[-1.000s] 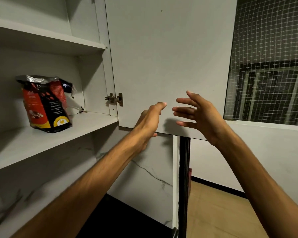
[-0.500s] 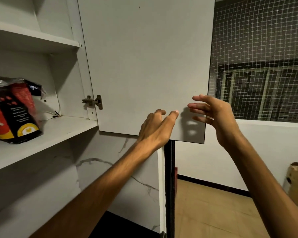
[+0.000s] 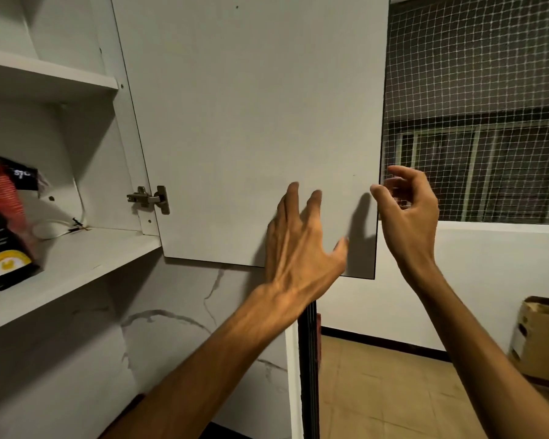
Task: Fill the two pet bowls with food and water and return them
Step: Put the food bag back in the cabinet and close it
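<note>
A red and black pet food bag (image 3: 4, 229) stands on the lower shelf (image 3: 86, 264) of a white wall cupboard, cut off by the left edge. The cupboard door (image 3: 251, 122) is swung open to the right. My left hand (image 3: 301, 245) lies flat against the door's inner face near its lower right corner, fingers spread. My right hand (image 3: 409, 210) is at the door's free edge, fingers curled around toward its far side, thumb at the edge. Neither hand holds anything. No pet bowl is in view.
A metal hinge (image 3: 149, 199) joins the door to the cupboard frame. An upper shelf (image 3: 51, 74) runs above. A netted window (image 3: 476, 122) fills the upper right. A cardboard box (image 3: 539, 340) sits on the tiled floor at right. A dark post (image 3: 308, 369) stands below the door.
The view has shifted right, pushing the food bag to the left edge. My left hand moved up onto the door's face and my right hand reached the door's free edge.
</note>
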Motion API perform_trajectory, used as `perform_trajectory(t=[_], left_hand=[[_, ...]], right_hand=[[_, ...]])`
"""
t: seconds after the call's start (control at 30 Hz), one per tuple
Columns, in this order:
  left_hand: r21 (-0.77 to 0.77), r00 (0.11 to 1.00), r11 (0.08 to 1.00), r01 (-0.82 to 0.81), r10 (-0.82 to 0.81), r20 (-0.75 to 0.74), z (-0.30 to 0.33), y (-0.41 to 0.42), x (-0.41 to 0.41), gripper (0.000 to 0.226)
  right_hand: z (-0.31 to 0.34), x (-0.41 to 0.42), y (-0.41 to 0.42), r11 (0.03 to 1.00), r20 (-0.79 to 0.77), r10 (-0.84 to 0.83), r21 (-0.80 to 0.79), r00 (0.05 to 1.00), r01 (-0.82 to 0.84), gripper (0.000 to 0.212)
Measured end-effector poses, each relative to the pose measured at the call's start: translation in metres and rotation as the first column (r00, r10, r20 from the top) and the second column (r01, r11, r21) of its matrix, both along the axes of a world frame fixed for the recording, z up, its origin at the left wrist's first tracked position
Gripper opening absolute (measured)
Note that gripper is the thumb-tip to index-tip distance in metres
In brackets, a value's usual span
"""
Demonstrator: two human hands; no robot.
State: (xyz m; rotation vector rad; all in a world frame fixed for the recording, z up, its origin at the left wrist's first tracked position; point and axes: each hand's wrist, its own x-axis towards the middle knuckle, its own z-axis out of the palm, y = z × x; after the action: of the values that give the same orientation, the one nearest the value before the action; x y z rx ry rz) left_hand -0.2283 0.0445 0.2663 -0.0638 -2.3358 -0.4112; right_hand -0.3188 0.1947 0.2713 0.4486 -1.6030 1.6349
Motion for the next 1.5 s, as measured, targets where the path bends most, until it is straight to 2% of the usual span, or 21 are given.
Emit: perform_trajectory(t=[0.2, 0.37, 0.63, 0.87, 1.17, 1.37, 1.5], left_hand=[[-0.011, 0.999, 0.999, 0.048, -0.048, 0.001, -0.009, 0.0, -0.018, 0.098], [0.003, 0.998, 0.999, 0.047, -0.047, 0.032, -0.014, -0.003, -0.022, 0.098], [0.028, 0.998, 0.999, 0.045, -0.046, 0.052, -0.02, -0.003, -0.015, 0.099], [0.043, 0.999, 0.998, 0.042, -0.041, -0.017, -0.026, -0.006, 0.01, 0.097], [0.101, 0.996, 0.993, 0.062, -0.056, -0.063, -0.031, -0.02, 0.064, 0.089], [0.112, 0.994, 0.993, 0.049, -0.037, -0.104, -0.031, -0.034, 0.102, 0.085], [0.119, 0.988, 0.992, 0.039, -0.021, -0.153, -0.03, -0.045, 0.122, 0.084]], right_hand=[[-0.005, -0.011, -0.015, 0.986, 0.044, 0.162, 0.034, 0.986, -0.163, 0.048], [-0.005, -0.011, -0.014, 0.983, 0.033, 0.181, 0.005, 0.983, -0.181, 0.045], [-0.006, 0.009, -0.012, 0.986, 0.03, 0.157, 0.048, 0.987, -0.158, 0.042], [0.0, 0.043, -0.011, 0.98, 0.027, 0.178, 0.082, 0.984, -0.18, 0.028], [0.004, 0.1, -0.014, 0.935, -0.027, 0.34, 0.113, 0.94, -0.335, 0.02], [0.007, 0.141, -0.026, 0.872, -0.095, 0.475, 0.181, 0.875, -0.454, 0.022], [0.009, 0.161, -0.037, 0.854, -0.124, 0.502, 0.224, 0.856, -0.469, 0.023]])
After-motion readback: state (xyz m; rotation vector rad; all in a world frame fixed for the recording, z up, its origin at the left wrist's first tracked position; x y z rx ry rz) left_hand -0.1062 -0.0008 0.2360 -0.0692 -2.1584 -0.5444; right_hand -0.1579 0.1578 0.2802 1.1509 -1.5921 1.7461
